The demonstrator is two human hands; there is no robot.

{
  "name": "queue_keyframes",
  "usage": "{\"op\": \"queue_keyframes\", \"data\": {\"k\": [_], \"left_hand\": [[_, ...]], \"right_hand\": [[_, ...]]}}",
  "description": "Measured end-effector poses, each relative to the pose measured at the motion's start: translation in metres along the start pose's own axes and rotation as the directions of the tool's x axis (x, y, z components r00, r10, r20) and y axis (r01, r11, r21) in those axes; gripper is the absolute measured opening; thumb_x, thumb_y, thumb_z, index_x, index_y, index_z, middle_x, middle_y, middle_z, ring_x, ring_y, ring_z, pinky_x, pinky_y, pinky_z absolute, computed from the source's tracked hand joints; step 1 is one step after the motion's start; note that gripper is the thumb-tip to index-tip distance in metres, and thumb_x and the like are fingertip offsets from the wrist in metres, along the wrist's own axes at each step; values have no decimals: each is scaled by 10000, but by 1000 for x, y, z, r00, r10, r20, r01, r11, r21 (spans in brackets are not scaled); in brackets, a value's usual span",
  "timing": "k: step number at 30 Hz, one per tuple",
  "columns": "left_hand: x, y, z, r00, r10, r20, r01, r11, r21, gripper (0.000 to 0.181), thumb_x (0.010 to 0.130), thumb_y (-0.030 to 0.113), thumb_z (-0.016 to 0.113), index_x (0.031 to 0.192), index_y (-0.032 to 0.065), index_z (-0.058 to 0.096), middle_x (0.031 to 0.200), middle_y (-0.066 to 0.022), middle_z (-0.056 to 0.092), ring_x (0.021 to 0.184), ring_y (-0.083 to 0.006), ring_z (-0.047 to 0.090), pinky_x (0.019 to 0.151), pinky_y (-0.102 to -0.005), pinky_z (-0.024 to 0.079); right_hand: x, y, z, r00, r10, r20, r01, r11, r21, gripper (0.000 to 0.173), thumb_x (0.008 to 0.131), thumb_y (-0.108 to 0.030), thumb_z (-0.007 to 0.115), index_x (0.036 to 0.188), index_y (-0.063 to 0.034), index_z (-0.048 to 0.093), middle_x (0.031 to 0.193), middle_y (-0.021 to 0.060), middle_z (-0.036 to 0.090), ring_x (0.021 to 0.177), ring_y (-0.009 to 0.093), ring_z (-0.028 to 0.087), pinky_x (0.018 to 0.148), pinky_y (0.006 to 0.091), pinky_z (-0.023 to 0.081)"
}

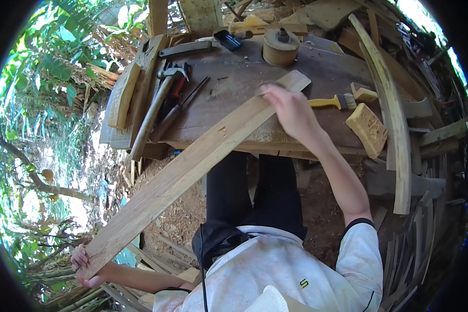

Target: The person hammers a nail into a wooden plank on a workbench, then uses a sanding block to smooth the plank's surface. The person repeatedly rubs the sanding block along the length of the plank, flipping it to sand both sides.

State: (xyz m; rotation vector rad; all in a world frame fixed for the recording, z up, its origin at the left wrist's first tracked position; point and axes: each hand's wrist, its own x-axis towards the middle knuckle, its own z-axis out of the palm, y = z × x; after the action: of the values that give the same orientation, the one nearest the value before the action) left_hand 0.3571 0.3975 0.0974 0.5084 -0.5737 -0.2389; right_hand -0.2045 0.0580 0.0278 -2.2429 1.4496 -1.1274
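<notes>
A long, flat wooden board (pixel 167 175) slants across the view, from the lower left up over the workbench. My left hand (pixel 86 265) grips its near end, with fingers and thumb at the two sides. Towards the far end, my right hand (pixel 282 105) is on the board with its fingers curled over the upper face. Motion blurs that hand, and a small dark patch shows by its fingertips. Whether it holds anything there cannot be made out. The board crosses the front edge of the workbench (pixel 226 70), and its far tip lies over the bench top.
A claw hammer (pixel 156 105) lies at the bench's left, beside other tools. Rightward are a yellow-handled paintbrush (pixel 331 102) and wood blocks (pixel 368 130). A round, heavy-looking part with a bolt (pixel 280 46) stands at the back. A long curved wood strip (pixel 390 97) overhangs the right side.
</notes>
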Motion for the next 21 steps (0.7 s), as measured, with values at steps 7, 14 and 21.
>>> {"op": "queue_keyframes", "data": {"k": [7, 14, 21], "left_hand": [[6, -11, -4, 998, -4, 58, 9, 997, -82, 434, 720, 362, 687, 927, 80, 430, 802, -40, 379, 711, -192, 399, 762, -351, 354], [0, -14, -6, 999, -17, 30, 19, 996, -86, 439, 723, 368, 688, 938, 77, 441, 813, -46, 378, 722, -203, 406, 771, -349, 364], [-28, -54, 15, 999, -53, -12, 51, 993, -107, 436, 751, 377, 682, 962, 77, 448, 830, -47, 386, 730, -198, 421, 766, -350, 373]], "right_hand": [[31, 42, -31, 969, 238, -63, -246, 948, -202, 235, 1106, -183, 633, 1256, -39, 742, 1108, 237, 786, 1010, 435, 774, 815, 493, 631], [4, -7, -3, 995, -96, 11, 94, 989, 111, 206, 1091, -185, 656, 1169, -15, 744, 939, 256, 767, 820, 411, 780, 683, 464, 620], [-20, -40, 13, 961, -256, -106, 268, 956, 117, 188, 1056, -121, 691, 1193, -3, 746, 1018, 219, 798, 947, 379, 798, 803, 440, 659]]}}
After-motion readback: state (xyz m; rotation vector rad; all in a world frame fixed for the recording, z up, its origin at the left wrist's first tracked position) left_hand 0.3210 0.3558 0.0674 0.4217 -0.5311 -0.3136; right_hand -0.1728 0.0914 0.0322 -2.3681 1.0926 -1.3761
